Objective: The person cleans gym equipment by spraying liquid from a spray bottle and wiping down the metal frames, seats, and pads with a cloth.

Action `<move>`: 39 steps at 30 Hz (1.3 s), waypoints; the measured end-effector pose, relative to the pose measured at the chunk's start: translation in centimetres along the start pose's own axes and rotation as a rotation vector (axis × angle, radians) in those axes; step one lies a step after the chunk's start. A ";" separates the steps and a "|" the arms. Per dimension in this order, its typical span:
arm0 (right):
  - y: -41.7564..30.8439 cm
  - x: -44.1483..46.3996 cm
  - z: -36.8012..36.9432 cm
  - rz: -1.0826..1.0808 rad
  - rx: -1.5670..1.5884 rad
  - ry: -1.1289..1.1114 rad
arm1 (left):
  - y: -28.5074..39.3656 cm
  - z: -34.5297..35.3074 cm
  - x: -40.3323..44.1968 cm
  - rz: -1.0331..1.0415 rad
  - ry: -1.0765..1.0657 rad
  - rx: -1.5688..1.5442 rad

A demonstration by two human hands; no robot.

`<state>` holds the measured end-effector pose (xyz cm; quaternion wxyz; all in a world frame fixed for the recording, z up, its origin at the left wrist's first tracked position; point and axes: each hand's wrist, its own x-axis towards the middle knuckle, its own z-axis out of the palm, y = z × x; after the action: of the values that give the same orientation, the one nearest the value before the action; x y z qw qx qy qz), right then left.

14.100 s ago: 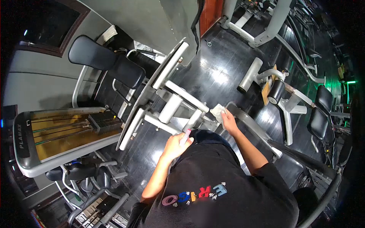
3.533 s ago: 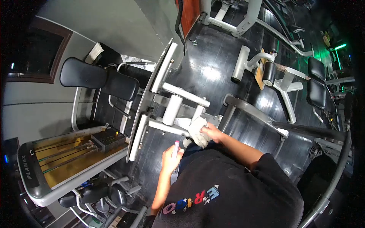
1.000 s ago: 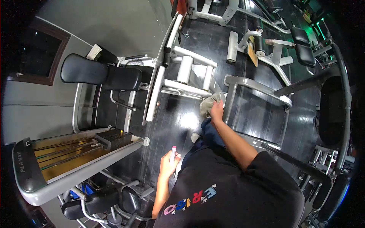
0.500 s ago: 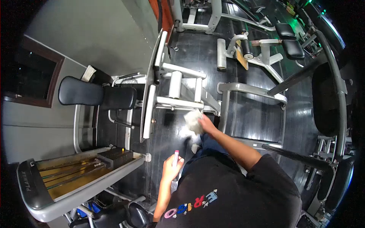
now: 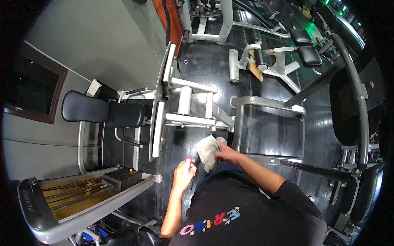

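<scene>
My left hand [image 5: 183, 176] is wrapped round a slim pale bottle [image 5: 187, 166] with a pink top, held upright at the lower middle. To its right, my right hand [image 5: 225, 152] grips a crumpled whitish cloth [image 5: 208, 152], which hangs from the fingers in front of my legs. The two hands are apart. Just beyond the cloth stands a silver machine frame [image 5: 191, 119] with white tubes; neither hand touches it.
A weight-stack machine [image 5: 98, 213] stands at lower left, a black padded seat [image 5: 86, 107] at left. A curved grey frame [image 5: 266, 100] is on the right, with a padded bench machine [image 5: 310, 56] beyond. Dark floor [image 5: 205, 61] lies between.
The view has shifted, and the machines sit differently in it. My right hand has drawn the cloth back from the silver frame, nearer my body and my left hand. Both hands keep their holds.
</scene>
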<state>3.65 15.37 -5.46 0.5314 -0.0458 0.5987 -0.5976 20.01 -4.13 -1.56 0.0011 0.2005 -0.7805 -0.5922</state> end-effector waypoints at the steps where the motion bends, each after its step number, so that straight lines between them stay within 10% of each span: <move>1: -1.5 0.0 0.4 -0.053 0.109 -0.060 | 1.6 0.1 0.4 -0.015 0.008 -0.109; 8: -7.0 0.2 2.3 -0.197 0.230 -0.303 | 5.5 -0.8 1.8 0.181 -0.011 -0.319; 21: 2.8 1.0 4.2 -0.056 -0.103 -0.440 | 0.5 -0.1 -3.9 -0.119 -0.056 -0.158; 39: 3.8 -0.5 6.6 -0.163 0.009 -0.268 | 1.8 -1.2 -4.8 -0.096 -0.034 -0.147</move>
<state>10.63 12.35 -6.18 0.5564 -0.1713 0.5139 -0.6301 24.14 -3.33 1.62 -0.0257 0.2270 -0.7243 -0.6505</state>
